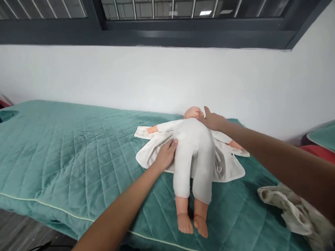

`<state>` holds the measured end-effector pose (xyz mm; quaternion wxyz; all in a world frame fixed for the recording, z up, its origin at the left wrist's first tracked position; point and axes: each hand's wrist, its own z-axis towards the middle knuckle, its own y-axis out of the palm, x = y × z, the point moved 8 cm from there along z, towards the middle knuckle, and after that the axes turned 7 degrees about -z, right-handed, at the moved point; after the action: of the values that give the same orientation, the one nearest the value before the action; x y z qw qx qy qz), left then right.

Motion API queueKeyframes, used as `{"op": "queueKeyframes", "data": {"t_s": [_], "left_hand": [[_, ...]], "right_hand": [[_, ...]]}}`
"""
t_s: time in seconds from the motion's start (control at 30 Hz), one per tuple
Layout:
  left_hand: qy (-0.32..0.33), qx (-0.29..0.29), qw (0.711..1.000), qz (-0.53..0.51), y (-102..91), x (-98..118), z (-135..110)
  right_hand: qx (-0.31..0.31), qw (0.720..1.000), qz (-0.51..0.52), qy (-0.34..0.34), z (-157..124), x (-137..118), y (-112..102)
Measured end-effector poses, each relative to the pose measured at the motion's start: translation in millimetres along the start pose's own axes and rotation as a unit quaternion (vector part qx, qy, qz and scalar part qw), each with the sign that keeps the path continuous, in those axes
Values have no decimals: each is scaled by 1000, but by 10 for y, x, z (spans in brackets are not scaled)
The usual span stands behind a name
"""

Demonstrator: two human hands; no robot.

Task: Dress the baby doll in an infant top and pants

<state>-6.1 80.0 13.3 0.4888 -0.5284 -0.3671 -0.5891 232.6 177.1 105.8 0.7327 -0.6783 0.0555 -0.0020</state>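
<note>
1. On the green quilt (65, 146), near the wall, the doll (195, 146) lies face up, feet (192, 223) toward the camera, head (193, 112) at the far end.
2. Under it an open white jacket (230, 167) is spread flat; the doll's arms are in its sleeves, out to each side.
3. Left hand (164, 155): open, palm down, fingers laid flat against the doll's side at the waist. It presses and grips nothing.
4. Right hand (213, 120): at the neck and shoulder, thumb raised beside the head. Its fingers are lost against the doll, so I cannot tell whether they curl under or just rest.
5. Handling, as I judge it: light, with a soft padded trunk and firmer plastic head and limbs. It will flop at the neck and hips. The best holds look like one hand behind the head and one under the trunk or hips; the cloth body should not slip.
6. The jacket looks thin and limp, liable to bunch under a dragged hand.
7. Hard to read: the doll's face is foreshortened, the jacket's fastenings are mere specks, and a crumpled cloth (288, 205) at lower right is partly behind the right forearm and cut off by the edge.
</note>
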Motion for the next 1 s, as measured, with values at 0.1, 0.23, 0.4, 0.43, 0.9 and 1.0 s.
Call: {"op": "queueKeyframes", "data": {"t_s": [0.1,0.23,0.4,0.43,0.9,1.0], "left_hand": [[112,23,949,293,-126,99,147],[101,23,854,510,-138,-25,365],[57,71,818,568,-235,-108,461],[51,82,818,567,-266,-115,460],[25,184,896,403,-699,-204,577],[38,266,946,181,-929,-243,499]], "right_hand": [[46,994,-68,-76,-11,-286,-213],[108,963,-84,-233,-211,-1221,-124],[2,947,-122,-297,-207,-2015,591],[-20,952,-121,-282,-144,-2036,683],[13,973,37,-227,-101,-1485,438],[9,959,65,-277,-226,-1500,397]]}}
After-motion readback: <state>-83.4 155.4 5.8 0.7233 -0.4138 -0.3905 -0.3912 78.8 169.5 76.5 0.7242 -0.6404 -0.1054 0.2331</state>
